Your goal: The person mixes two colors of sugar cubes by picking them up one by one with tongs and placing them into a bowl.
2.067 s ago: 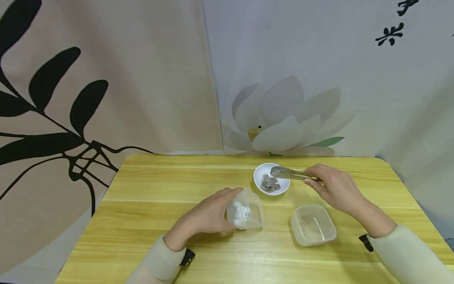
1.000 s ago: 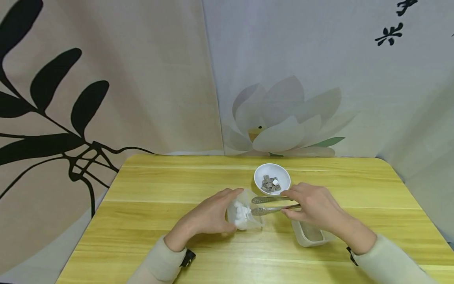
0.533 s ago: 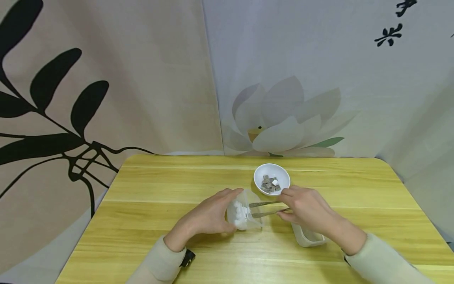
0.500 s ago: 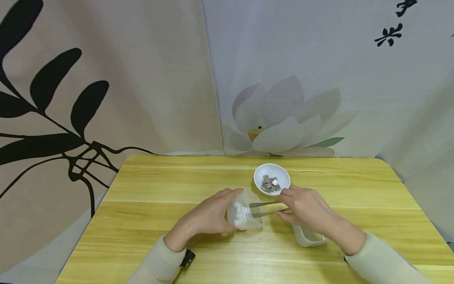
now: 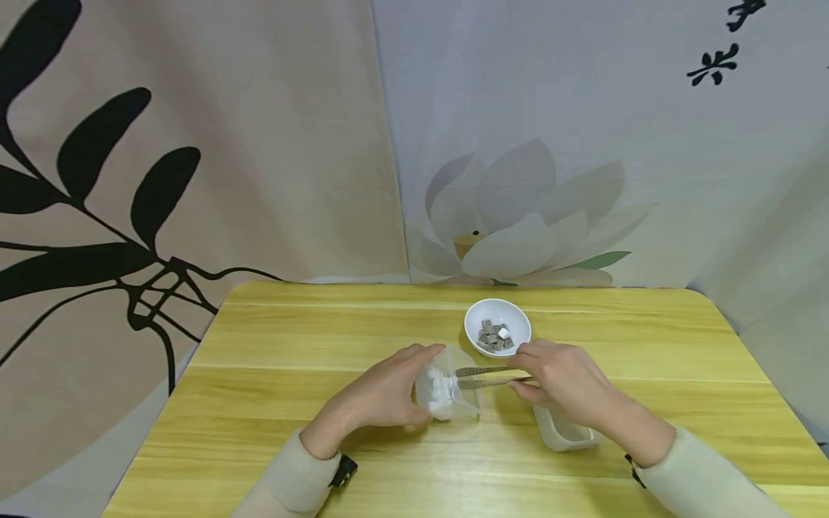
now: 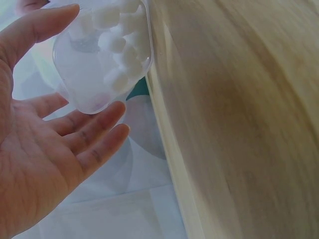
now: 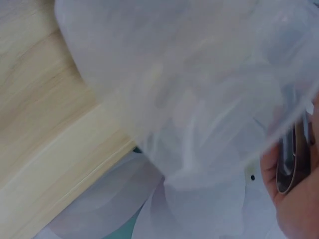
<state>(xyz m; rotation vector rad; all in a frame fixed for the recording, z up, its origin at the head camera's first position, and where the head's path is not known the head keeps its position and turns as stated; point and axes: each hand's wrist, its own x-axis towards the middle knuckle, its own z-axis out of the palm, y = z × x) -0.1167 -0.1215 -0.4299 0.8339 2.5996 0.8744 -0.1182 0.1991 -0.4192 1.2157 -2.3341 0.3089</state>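
Observation:
My left hand (image 5: 388, 388) grips a clear plastic container (image 5: 463, 407) that lies tipped, its mouth facing right. Small white lumps (image 5: 441, 394) are heaped inside; the left wrist view shows several of these lumps (image 6: 122, 50) through the clear wall. Between thumb and fingers, my right hand (image 5: 566, 380) holds metal tongs (image 5: 484, 371), whose perforated tips stand apart at the container's mouth. No lump is visibly caught between them. Part of the metal tongs (image 7: 287, 167) also shows at the right wrist view's edge.
Behind the right hand, a white bowl (image 5: 477, 312) holds several greyish cubes (image 5: 490, 338) and one white cube (image 5: 504, 334). A second translucent box (image 5: 558, 436) stands under the right forearm, partly hidden. A printed curtain (image 5: 311, 144) hangs behind the table (image 5: 291, 338).
From above the bowl, the right hand and tongs have moved left and nearer to the container's mouth. A white cube has appeared in the bowl. The left hand has stayed still.

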